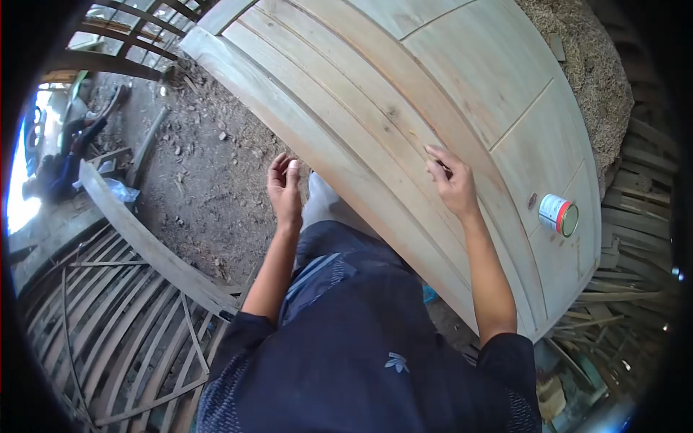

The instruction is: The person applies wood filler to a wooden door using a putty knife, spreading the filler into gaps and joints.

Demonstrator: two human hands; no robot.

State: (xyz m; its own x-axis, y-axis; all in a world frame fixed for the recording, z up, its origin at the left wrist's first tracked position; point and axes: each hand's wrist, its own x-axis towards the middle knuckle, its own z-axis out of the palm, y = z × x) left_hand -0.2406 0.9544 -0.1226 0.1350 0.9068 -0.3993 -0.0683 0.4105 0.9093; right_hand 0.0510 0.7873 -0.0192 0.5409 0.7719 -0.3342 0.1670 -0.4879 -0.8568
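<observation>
A large pale wooden door panel (346, 108) with grooves and raised mouldings lies in front of me and to my right. Over its planks is my right hand (453, 184), fingers curled in a pinch; whatever they may hold is too small to make out. My left hand (285, 191) is beside the panel's near edge, its fingers loosely bent and the thumb apart, with nothing visible in it. On the panel to the right, a tin can (556, 214) with a white and red label sits near a small brown piece (532, 200).
Dirt ground (209, 180) with chips lies to the left. A curved-looking plank (148, 245) crosses above stacked wooden strips (123, 325). Sawdust (588, 86) is heaped behind the panel, with more wood strips (639, 224) at right. Another person (72, 148) is at far left.
</observation>
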